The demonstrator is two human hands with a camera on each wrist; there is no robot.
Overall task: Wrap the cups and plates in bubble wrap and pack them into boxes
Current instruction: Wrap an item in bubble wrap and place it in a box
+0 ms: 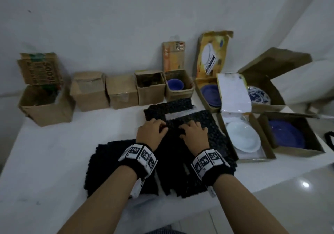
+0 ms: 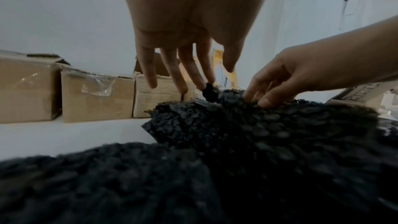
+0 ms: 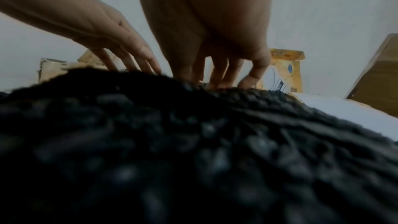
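Observation:
A stack of black bubble wrap sheets [image 1: 214, 134] lies in the middle of the white table [image 1: 54, 152]. Both hands are at the far edge of the top sheet. My left hand [image 1: 161, 128] touches the wrap [image 2: 258, 134] with fairly straight fingers [image 2: 191, 67], its index tip against a raised black corner. My right hand [image 1: 187, 130] has its fingers curled and picks at the wrap's edge [image 3: 193, 142] between thumb and fingertips [image 2: 266, 101]. Open boxes to the right hold a white plate [image 1: 242, 138], a blue plate [image 1: 287, 136], a blue-and-white plate [image 1: 258, 94] and another blue plate [image 1: 210, 94]. A blue cup [image 1: 174, 84] sits in a small box.
A row of brown cardboard boxes [image 1: 90, 92] stands along the wall at the back, with a larger open box [image 1: 45, 107] at the far left. A white sheet [image 1: 235, 92] lies across the boxes on the right. The table's front edge is near my forearms.

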